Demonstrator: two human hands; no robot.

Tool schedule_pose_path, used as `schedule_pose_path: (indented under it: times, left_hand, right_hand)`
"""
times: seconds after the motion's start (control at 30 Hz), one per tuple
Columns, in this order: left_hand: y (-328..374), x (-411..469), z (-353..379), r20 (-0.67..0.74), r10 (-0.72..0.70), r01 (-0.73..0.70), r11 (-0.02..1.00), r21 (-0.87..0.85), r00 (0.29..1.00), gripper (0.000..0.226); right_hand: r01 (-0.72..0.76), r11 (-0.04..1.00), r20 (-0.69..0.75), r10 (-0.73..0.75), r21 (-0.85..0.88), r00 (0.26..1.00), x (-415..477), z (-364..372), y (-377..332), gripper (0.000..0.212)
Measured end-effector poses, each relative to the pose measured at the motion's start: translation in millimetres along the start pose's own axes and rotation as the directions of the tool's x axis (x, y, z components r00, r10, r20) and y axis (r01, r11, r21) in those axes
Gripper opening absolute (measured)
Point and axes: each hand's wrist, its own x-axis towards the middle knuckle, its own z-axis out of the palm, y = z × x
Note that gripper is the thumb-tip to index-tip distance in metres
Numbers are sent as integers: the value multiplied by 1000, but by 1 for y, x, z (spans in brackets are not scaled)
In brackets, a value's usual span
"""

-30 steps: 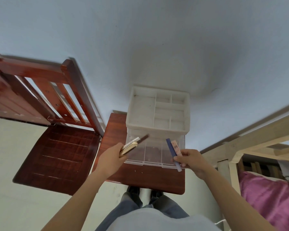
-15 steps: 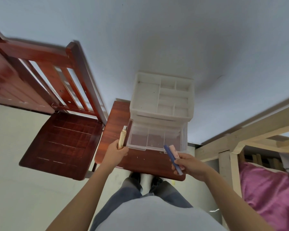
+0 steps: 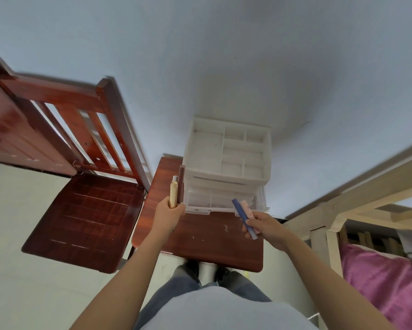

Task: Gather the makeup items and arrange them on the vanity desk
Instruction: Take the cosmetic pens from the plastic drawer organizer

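My left hand [image 3: 168, 214] grips a gold tube [image 3: 173, 194] and a dark brown stick [image 3: 181, 186], both pointing upward beside the organizer's left edge. My right hand [image 3: 263, 225] holds a blue stick [image 3: 241, 214] and a small pink tube [image 3: 247, 210] in front of the organizer's lower drawer. The white plastic organizer [image 3: 226, 160] has a divided top tray and a clear drawer [image 3: 221, 202] pulled out. It stands at the back of a small reddish-brown desk [image 3: 207, 244].
A red-brown wooden chair [image 3: 86, 210] stands left of the desk, its slatted back [image 3: 81, 125] toward the wall. A pale wooden bed frame [image 3: 343, 210] with a pink cover [image 3: 385, 284] lies at right. My legs are below the desk's near edge.
My left hand turned its two items from tilted right to upright and drew back left of the drawer. The view shifted down slightly; my right hand stayed near the drawer front.
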Motion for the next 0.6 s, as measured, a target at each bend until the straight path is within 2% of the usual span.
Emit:
schedule_pose_path:
  times: [0.17,0.27,0.37,0.6]
  left_hand:
    - [11,15,2,-12,-2,1,997,-83,1000,12]
    - [18,24,4,-12,11,-12,995,-99,1000,4]
    - [24,31,8,-2,7,-7,991,-132,1000,6]
    - [33,37,15,42,31,-23,985,-173,999,16]
  right_hand:
    - [31,998,-37,-29,61,999,15,-4,-11,14]
    - [52,997,-49,-49,62,998,25,-9,-20,12]
    - [71,997,-46,-72,-27,996,31,-14,-29,7]
    - [86,972,-5,-89,-220,996,40,-27,-39,15]
